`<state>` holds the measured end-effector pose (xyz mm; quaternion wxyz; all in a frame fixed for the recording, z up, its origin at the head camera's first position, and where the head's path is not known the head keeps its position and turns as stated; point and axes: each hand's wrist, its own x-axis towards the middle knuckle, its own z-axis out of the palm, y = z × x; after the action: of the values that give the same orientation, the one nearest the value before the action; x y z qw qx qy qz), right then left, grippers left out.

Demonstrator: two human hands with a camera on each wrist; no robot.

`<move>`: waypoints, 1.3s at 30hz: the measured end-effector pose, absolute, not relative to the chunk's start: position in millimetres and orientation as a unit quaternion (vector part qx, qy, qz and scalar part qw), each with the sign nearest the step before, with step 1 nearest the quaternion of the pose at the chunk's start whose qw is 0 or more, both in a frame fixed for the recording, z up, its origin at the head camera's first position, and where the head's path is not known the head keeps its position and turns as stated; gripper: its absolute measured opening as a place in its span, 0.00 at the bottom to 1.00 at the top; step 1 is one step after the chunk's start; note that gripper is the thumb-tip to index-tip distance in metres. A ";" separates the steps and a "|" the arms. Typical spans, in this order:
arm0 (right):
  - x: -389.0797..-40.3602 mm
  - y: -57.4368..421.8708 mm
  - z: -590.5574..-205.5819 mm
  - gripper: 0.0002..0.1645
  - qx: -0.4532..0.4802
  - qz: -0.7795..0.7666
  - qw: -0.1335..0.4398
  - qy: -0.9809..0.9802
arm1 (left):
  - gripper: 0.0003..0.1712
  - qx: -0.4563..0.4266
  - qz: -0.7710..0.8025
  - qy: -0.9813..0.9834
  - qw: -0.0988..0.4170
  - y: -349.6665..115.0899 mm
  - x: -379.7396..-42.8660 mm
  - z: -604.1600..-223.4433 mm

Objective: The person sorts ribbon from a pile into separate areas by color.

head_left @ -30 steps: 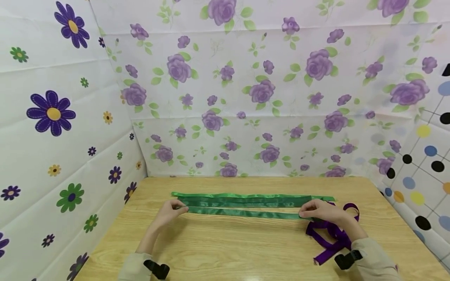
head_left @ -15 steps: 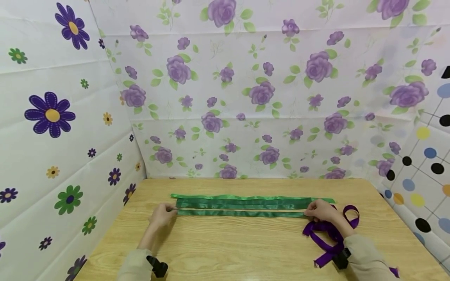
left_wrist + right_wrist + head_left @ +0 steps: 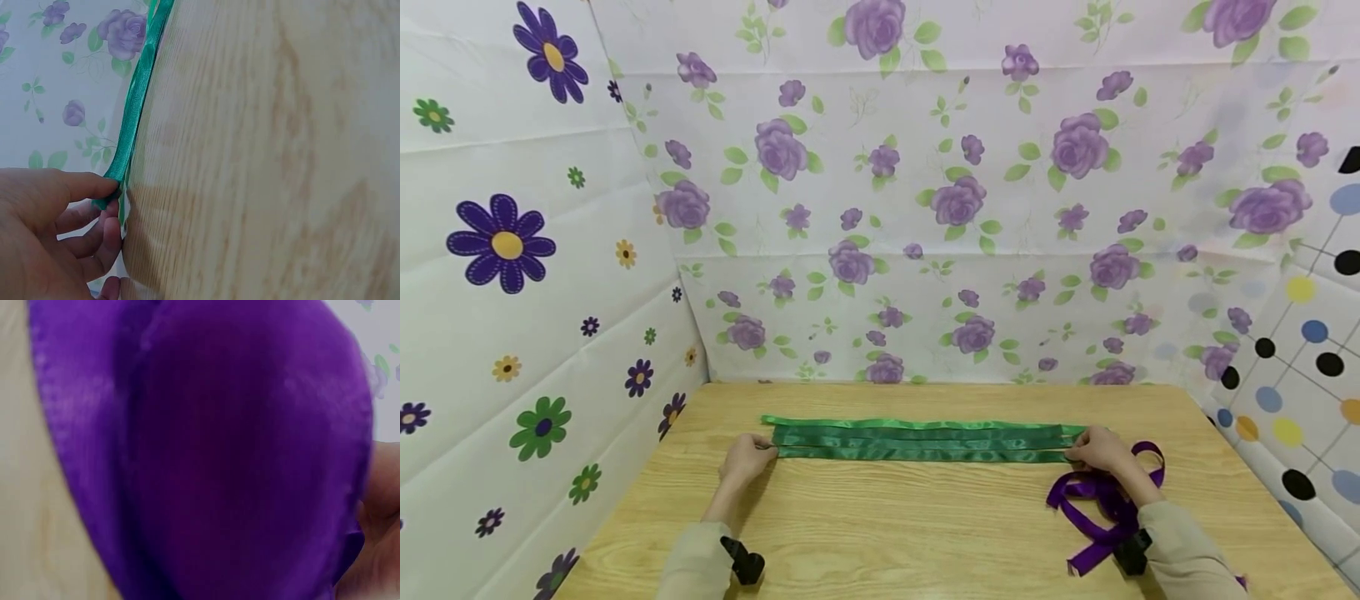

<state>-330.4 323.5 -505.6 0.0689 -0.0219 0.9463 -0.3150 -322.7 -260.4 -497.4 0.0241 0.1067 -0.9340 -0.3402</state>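
Observation:
In the head view, my left hand (image 3: 745, 460) pinches the left end of a dark green satin ribbon (image 3: 917, 455). The right hand (image 3: 1102, 451) pinches its right end, so the ribbon runs straight between them. Just behind it lie more dark green ribbon strips (image 3: 917, 437), side by side, with a bright green ribbon (image 3: 880, 422) along the back. In the left wrist view, thumb and fingers of the left hand (image 3: 44, 219) grip the green ribbon (image 3: 132, 125). A purple ribbon (image 3: 237, 450) fills most of the right wrist view, with part of the right hand (image 3: 381, 531) at its edge.
The same purple ribbon (image 3: 1101, 546) lies in loose loops under and beside the right forearm. Everything rests on a wooden table (image 3: 880, 525). Flower-printed cloth (image 3: 880, 208) rises behind the table, with patterned cloth at both sides.
The front green ribbon has moved back toward the other strips and lies nearly against them. The left hand first moved left with its end; the right hand has shifted slightly right.

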 end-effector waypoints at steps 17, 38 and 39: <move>-317.9 321.6 -486.4 0.16 0.005 -0.279 -0.007 0.960 | 0.14 0.110 -0.319 -0.939 0.062 -257.9 -313.0 -488.3; -293.9 322.4 -471.1 0.12 -0.144 -0.317 -0.008 0.937 | 0.13 -0.029 -0.368 -0.922 0.114 -235.4 -305.9 -476.7; -291.9 322.0 -469.8 0.12 -0.150 -0.316 -0.004 0.937 | 0.12 -0.033 -0.373 -0.921 0.110 -233.4 -304.3 -475.7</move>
<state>-291.9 322.0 -469.8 -0.0039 -0.1500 0.9368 -0.3161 -304.3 -233.4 -475.7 0.1105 -0.0333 -0.9206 -0.3730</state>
